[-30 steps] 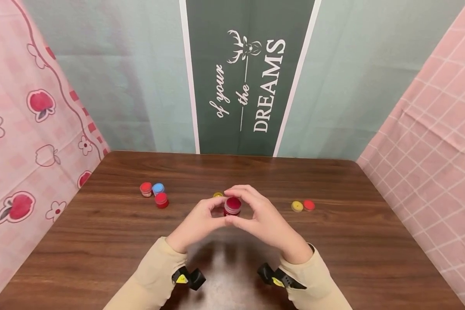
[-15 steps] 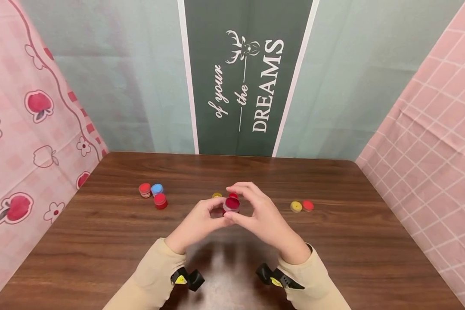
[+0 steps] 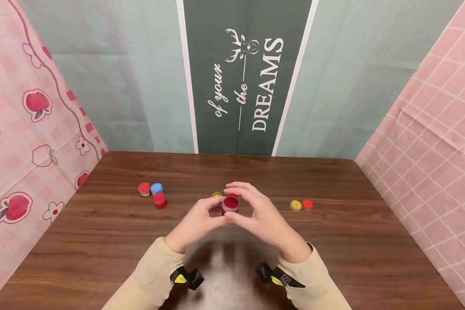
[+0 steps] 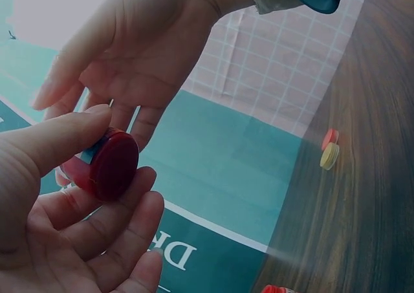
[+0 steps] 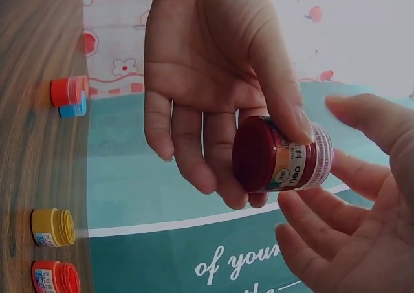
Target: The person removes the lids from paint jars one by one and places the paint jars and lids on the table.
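A small dark-red paint jar [image 3: 230,205] stands upright in the air over the middle of the table. My left hand [image 3: 199,218] holds its body between thumb and fingers; in the right wrist view the left thumb lies on the label of the jar [image 5: 275,157]. At the ridged clear cap [image 5: 320,156], on the upper end, is my right hand [image 3: 257,217]. That hand's fingers curve beside the cap, while its thumb [image 5: 362,112] stands apart from it. The jar's plain bottom [image 4: 118,167] shows in the left wrist view.
Behind the hands stand an uncapped yellow jar [image 5: 55,227] and an uncapped orange-red jar [image 5: 55,277]. Yellow [image 3: 296,205] and red [image 3: 308,204] lids lie to the right. At the left are two red jars [image 3: 144,189] and a blue jar [image 3: 156,188]. Fabric hangs around the table.
Both hands stay almost in place around the jar. The jar tilts slightly and comes back, and my right fingers shift a little; the whole head view has drifted slightly.
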`<state>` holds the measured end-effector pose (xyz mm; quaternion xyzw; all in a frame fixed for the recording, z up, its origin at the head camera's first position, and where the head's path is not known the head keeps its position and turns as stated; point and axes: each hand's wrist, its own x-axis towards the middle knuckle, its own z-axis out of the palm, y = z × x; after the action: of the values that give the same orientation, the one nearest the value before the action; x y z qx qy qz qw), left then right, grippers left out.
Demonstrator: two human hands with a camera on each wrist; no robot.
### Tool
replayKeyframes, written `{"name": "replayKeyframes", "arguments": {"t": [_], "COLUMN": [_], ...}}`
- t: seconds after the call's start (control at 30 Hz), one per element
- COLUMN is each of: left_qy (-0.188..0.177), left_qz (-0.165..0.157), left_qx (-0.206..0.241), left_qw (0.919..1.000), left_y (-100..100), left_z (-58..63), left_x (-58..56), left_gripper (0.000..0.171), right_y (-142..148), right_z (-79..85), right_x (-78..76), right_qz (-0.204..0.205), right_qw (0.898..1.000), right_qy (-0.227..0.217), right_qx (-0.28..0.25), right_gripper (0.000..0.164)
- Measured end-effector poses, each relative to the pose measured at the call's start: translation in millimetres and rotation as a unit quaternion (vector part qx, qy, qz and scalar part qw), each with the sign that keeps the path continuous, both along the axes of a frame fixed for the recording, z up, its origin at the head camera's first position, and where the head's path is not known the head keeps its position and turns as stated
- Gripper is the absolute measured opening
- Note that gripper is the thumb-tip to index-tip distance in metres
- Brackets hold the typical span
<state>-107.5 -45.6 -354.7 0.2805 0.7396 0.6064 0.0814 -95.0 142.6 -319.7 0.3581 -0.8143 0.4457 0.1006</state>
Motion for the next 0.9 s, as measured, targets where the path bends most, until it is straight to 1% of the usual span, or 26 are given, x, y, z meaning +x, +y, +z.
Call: {"name": "replayKeyframes", "arguments": {"t": [0.07,0.17,0.27,0.37,0.4,0.6,0.9], "left_qy": [-0.001,0.000,0.001,0.001,0.001,-0.002,-0.003], "left_qz": [0.000,-0.004,-0.009,-0.011,-0.010,-0.006,-0.005], "left_qx": [0.001,0.001,0.003,0.008,0.008,0.010,0.007], "left_qw": [1.0000,1.0000,1.0000,0.9999,0.9999,0.9999,1.0000], "left_y": [0.0,0.6,0.7,0.2,-0.1,0.1,-0.8], "left_z": [0.1,-0.3,-0.8,-0.8,-0.5,0.8,1.6], "left_x": [0.2,0.6,0.9,1.3,1.5,1.2,0.8], "left_gripper": [0.035,0.035,0.035,0.037,0.037,0.036,0.035], "right_y": [-0.1,0.0,0.6,0.9,0.8,-0.2,-0.8], "right_z": [-0.1,-1.5,-3.3,-3.3,-3.2,-1.1,-1.5], "right_x": [0.4,-0.2,-0.7,-0.4,-0.2,0.6,-0.3], "right_qz": [-0.012,-0.015,0.007,0.031,0.032,0.001,0.000], "right_qw": [1.000,1.000,1.000,0.999,0.999,1.000,1.000], "right_qy": [-0.003,0.002,0.013,0.013,0.009,-0.017,-0.019], "right_qx": [0.002,0.005,0.009,0.012,0.013,0.005,0.003], "right_gripper": [0.044,0.041,0.036,0.037,0.037,0.045,0.045]}}
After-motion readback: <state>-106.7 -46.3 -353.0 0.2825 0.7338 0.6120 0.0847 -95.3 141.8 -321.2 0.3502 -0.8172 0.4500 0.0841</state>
